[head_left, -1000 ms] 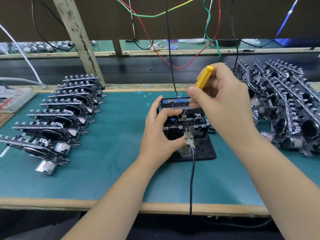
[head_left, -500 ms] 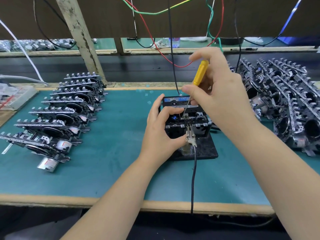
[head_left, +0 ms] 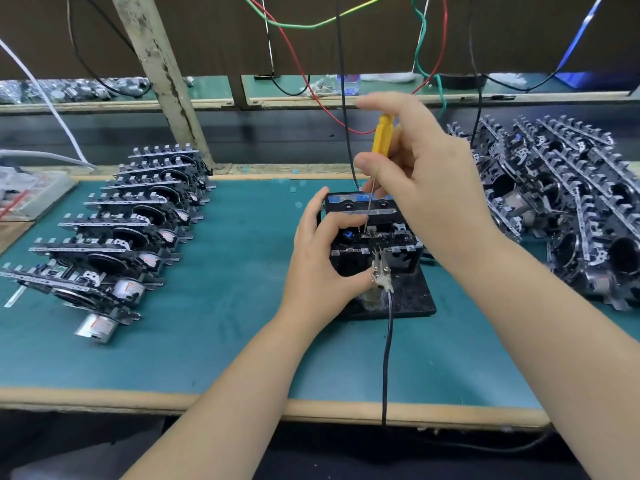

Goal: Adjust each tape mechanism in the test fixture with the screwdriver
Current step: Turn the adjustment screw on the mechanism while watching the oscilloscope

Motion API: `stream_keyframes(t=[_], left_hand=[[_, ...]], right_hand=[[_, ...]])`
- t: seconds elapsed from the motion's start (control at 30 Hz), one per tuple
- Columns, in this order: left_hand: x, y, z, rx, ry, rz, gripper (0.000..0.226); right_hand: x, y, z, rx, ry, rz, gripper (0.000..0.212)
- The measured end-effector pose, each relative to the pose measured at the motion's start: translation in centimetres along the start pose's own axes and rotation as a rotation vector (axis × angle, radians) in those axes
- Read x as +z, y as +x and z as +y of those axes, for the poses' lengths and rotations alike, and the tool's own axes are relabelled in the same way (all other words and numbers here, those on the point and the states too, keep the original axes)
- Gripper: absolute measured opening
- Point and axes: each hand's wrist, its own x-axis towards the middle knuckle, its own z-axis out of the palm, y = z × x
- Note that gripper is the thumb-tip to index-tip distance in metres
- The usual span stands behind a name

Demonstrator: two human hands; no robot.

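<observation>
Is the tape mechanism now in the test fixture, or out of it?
In. The tape mechanism sits in the test fixture; the left hand grips it, and the screwdriver tip reaches it.

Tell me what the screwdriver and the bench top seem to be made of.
The screwdriver has a glossy yellow handle, likely moulded plastic, and a thin bright shaft that looks like bare steel. The bench top is covered by a matte teal mat, probably rubber or vinyl, with a pale edge strip along the front that looks like wood, though that is less certain.
</observation>
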Motion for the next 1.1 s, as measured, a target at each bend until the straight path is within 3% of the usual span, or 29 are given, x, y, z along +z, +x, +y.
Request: stream_keyframes(t=[0.13, 0.23, 0.3, 0.4, 0.6, 0.73, 0.9, 0.97, 1.1], left_hand=[[0.0, 0.0, 0.0, 0.007, -0.003, -0.002, 0.063], [0.3, -0.4, -0.6, 0.036, -0.006, 0.012, 0.061], [0.4, -0.5, -0.9, 0.065, -0.016, 0.029, 0.058], [0.3, -0.3, -0.8, 0.071, -0.031, 0.049, 0.057], [0.2, 0.0, -0.4, 0.059, -0.010, 0.048, 0.062], [0.2, -0.1, -0.5, 0.050, -0.004, 0.045, 0.061], [0.3, 0.0, -0.7, 0.065, -0.022, 0.074, 0.059], [0.3, -0.1, -0.8, 0.059, -0.024, 0.080, 0.060], [0.3, 0.0, -1.1, 0.046, -0.048, 0.065, 0.061]], right_hand=[[-0.1, 0.3, 0.2, 0.042, 0.037, 0.011, 0.023], [-0.9, 0.6, 0.8, 0.099, 0.068, -0.089, 0.018], [-1.5, 0.7, 0.9, 0.156, 0.197, -0.142, 0.024], [-1.6, 1.0, 0.5, 0.191, 0.299, -0.093, 0.028], [-0.3, 0.9, 0.1, 0.153, 0.097, 0.047, 0.030], [0.0, 0.5, 0.3, 0.049, -0.029, 0.014, 0.044], [-0.8, 0.1, 0.5, 0.084, 0.123, -0.111, 0.035], [-1.1, 0.0, 0.4, 0.114, 0.227, -0.085, 0.040], [-0.9, -0.6, 0.0, 0.121, 0.211, 0.002, 0.027]])
